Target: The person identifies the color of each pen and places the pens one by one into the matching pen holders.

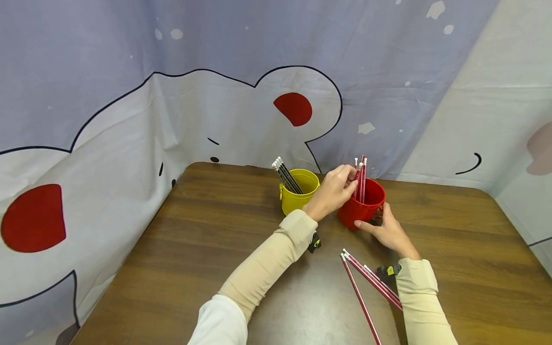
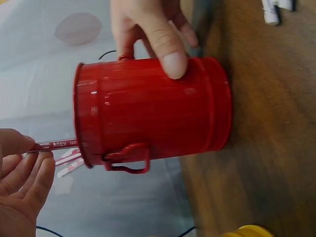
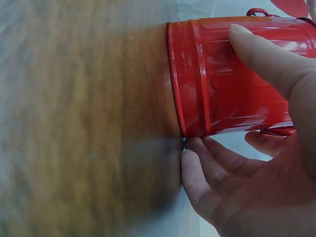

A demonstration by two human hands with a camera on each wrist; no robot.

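My left hand (image 1: 331,191) pinches a red pencil (image 2: 58,144) between thumb and fingers at the mouth of a red metal bucket (image 1: 356,216). The pencil's lower end is hidden inside the bucket. Other red pencils (image 1: 363,187) with white tips stand in it, leaning on the rim. At the bucket's right side, my right hand (image 1: 390,233) grips the wall near a small handle. Its thumb (image 3: 261,54) lies on one side, with the fingers (image 3: 222,165) around the other, low by the table.
To the left stands a yellow bucket (image 1: 293,205) with several black, white-ended pencils (image 1: 288,176). Loose red pencils (image 1: 361,299) lie on the wooden table (image 1: 194,268) in front, partly under the right forearm. A printed curtain (image 1: 241,115) hangs behind the table.
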